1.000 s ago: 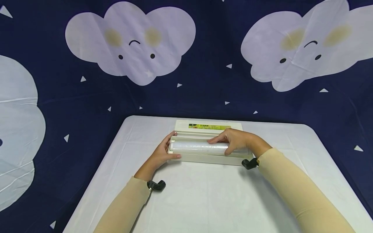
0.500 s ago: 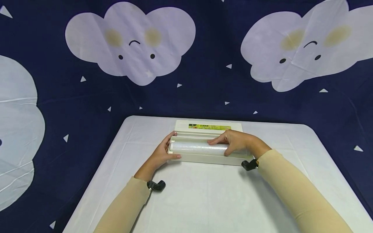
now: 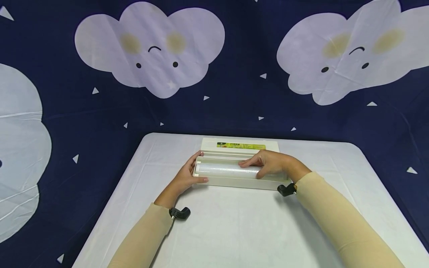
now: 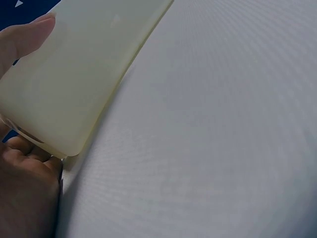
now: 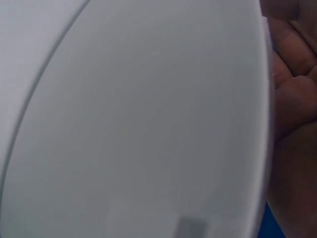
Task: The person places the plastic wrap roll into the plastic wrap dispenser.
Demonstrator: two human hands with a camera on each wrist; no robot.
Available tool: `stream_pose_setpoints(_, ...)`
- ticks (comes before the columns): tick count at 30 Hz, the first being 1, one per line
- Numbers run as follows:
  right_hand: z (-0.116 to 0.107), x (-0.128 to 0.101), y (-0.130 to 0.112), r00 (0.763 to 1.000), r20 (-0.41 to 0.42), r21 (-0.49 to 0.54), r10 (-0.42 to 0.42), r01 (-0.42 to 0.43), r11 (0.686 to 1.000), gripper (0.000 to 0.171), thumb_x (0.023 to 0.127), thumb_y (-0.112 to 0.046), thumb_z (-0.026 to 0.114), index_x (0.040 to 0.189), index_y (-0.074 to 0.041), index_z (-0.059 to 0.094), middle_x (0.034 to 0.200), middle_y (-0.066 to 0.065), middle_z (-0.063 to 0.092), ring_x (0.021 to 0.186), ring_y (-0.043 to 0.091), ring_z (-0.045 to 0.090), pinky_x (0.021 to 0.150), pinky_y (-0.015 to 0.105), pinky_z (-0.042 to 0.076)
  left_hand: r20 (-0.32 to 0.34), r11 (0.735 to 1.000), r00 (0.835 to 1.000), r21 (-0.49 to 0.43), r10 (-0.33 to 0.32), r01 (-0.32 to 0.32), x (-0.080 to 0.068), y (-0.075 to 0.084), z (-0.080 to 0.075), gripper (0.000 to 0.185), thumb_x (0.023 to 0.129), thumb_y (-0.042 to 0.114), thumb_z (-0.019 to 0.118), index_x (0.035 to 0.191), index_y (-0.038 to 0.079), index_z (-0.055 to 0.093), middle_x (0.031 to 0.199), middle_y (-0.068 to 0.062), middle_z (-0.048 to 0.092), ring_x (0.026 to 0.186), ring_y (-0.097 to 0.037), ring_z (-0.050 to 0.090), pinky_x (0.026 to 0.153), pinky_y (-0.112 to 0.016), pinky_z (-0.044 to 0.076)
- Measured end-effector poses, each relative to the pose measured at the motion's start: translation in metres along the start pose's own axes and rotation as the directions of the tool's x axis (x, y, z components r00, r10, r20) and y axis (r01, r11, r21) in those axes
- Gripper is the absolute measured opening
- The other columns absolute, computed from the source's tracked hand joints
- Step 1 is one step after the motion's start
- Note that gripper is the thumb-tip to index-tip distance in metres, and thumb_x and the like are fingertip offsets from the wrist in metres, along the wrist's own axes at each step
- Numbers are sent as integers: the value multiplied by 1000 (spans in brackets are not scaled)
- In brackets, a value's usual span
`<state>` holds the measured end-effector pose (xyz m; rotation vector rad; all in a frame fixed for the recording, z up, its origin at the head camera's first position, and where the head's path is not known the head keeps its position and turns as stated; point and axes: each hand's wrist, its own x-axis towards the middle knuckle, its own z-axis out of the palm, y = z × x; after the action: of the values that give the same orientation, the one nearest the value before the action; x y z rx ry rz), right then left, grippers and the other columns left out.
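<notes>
A long cream plastic box (image 3: pixel 241 182) lies on the table with its lid (image 3: pixel 206 144) tipped back, a yellow-green label on it. Inside is a shiny, translucent roll (image 3: pixel 219 169) that looks like cling film. My left hand (image 3: pixel 185 176) grips the box's left end, thumb on the front wall and fingers around the far side. In the left wrist view, the thumb presses the box front (image 4: pixel 74 79). My right hand (image 3: pixel 273 162) reaches over the box, thumb and fingers spread across the roll and holding it. The box wall (image 5: pixel 148 109) hides most of that hand's fingers in the right wrist view.
A white cloth covers the table (image 3: pixel 241 227), whose far edge runs just behind the lid. Beyond it hangs a dark blue curtain (image 3: pixel 241 111) printed with clouds and small triangles. Black wrist devices (image 3: pixel 180 213) sit at both cuffs.
My right hand has dipped very slightly onto the roll, and its thumb has shifted a little. The sheen along the roll looks different. My left hand and the box stay in place.
</notes>
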<state>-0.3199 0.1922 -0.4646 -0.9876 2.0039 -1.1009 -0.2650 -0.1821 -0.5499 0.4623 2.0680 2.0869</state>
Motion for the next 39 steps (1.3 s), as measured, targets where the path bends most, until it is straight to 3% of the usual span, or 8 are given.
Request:
stream_pose_setpoints(15,-1,-1,-3,999,-20,-64,24,-26,998,57,87,5,82,140,-10,69,151,5,55,147,21,40,116,24,34,-9,1000,1000,7,-7,7,0,2,1,119,74,-12,91,169,15,24,169,-2,30,149,-28,35,113,-32,43)
stream_pose_setpoints(39,1,-1,-2,998,-36,-115,41,-45,992,54,90,0,81,141,-13,69,150,1,55,145,18,43,115,26,37,-1,1000,1000,-11,2,-2,0,1,1,120,73,-12,91,169,14,24,169,-4,29,148,-31,37,111,-32,45)
